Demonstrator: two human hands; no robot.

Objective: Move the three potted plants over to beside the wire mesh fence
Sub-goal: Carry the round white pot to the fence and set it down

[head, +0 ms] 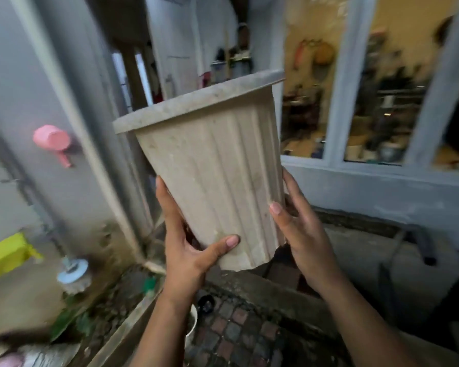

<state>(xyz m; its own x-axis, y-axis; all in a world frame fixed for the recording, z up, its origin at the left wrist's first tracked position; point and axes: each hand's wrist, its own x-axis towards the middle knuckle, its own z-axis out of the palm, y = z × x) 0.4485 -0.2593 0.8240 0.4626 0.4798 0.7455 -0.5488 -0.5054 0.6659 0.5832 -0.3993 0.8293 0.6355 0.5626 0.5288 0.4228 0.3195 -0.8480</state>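
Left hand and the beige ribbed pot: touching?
Touching. The head view shows the left hand wrapped around the ribbed beige pot near its base, thumb pressed flat on the front wall.

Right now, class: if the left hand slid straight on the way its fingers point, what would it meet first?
The left hand points up along the pot it holds, so it would probably meet the underside of the pot's flared rim first.

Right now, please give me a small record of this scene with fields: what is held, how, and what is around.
held object: beige ribbed pot, tilted, lifted in the air
left hand: grip on lower left side, thumb across the front
right hand: grip on lower right side
plant in pot: cannot tell
left wall: pink scoop hanging
right: window
wire fence: not in view
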